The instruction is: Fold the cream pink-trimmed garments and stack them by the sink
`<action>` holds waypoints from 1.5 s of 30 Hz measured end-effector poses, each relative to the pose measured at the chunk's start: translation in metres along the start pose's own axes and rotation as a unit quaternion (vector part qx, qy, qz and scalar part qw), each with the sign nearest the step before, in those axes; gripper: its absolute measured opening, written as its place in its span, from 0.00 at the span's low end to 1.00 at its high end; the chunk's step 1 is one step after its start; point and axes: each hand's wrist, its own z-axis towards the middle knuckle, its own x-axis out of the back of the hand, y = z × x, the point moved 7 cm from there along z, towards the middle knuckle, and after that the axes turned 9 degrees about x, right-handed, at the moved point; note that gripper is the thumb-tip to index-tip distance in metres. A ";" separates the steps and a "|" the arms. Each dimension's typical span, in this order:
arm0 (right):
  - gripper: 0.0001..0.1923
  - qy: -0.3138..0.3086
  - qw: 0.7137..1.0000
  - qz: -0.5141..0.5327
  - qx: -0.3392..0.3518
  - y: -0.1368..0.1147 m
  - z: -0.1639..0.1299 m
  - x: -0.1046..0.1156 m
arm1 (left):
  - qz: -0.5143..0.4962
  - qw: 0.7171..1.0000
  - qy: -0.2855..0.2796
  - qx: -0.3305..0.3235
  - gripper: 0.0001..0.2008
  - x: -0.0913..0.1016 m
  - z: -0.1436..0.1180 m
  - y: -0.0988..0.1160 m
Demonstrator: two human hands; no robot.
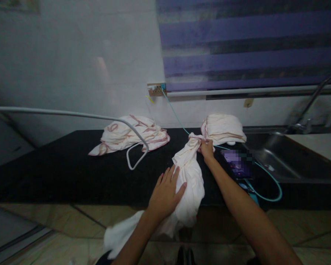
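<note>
A white cloth with pinkish edging [191,176] lies bunched over the front edge of the black counter, its lower part hanging down. My left hand [167,191] rests on the cloth's left side, fingers stretched out and spread a little. At the cloth's far end, my right hand [206,149] is closed on its edged corner. Just behind my right hand sits a folded stack of white cloth [224,127]. A crumpled white cloth with pink trim [127,132] lies farther left on the counter.
A white bent rod [99,116] crosses the left side above the black counter [57,173]. On the right are a lit phone or tablet [235,163], a teal cable [278,191] and a metal sink [278,158] with a faucet [310,105]. A socket strip [156,89] is on the wall.
</note>
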 end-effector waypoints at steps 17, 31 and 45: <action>0.27 -0.159 0.960 -0.093 0.209 -0.040 -0.033 -0.037 | 0.055 0.998 0.018 -0.021 0.11 0.015 0.043 0.026; 0.24 -0.242 0.933 -0.107 0.244 -0.055 -0.045 -0.043 | 0.042 0.987 0.062 0.140 0.19 -0.013 0.179 -0.031; 0.26 -0.328 0.891 -0.134 0.284 -0.058 -0.054 -0.052 | -0.088 0.992 0.092 0.012 0.21 -0.012 0.189 -0.040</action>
